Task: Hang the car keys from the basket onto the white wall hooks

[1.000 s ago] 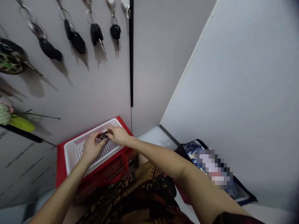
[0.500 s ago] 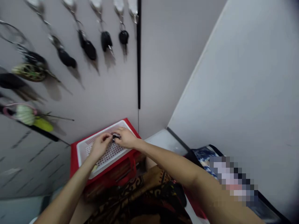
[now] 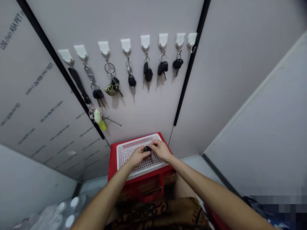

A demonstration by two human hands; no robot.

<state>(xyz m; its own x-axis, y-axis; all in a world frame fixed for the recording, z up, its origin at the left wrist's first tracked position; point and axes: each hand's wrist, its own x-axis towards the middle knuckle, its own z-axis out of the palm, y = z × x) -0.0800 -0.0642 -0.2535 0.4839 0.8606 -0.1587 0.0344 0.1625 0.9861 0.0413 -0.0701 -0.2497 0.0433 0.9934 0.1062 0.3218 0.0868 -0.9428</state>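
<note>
A small bunch of keys with a black head (image 3: 147,150) is between my two hands, above a white perforated plastic basket (image 3: 121,172). My left hand (image 3: 139,156) grips the black head between thumb and fingers. My right hand (image 3: 160,149) pinches at the upper end of the bunch, where a ring may be; the fingertips hide that part. A metal key blade seems to point down toward the basket floor. The basket rests on a red bag (image 3: 112,163) with red handles.
White adhesive hooks (image 3: 145,41) run in a row along the grey panel, most with keys (image 3: 148,75) hanging. A yellow-green key charm (image 3: 102,124) dangles lowest at left. Black strips (image 3: 189,76) edge the panel. Plastic bottles (image 3: 74,202) stand at lower left.
My view has swung left and pulled back, so the whole hook row shows. Both hands stay over the basket; the left hand now grips the key's black head, formerly mostly at the right hand.
</note>
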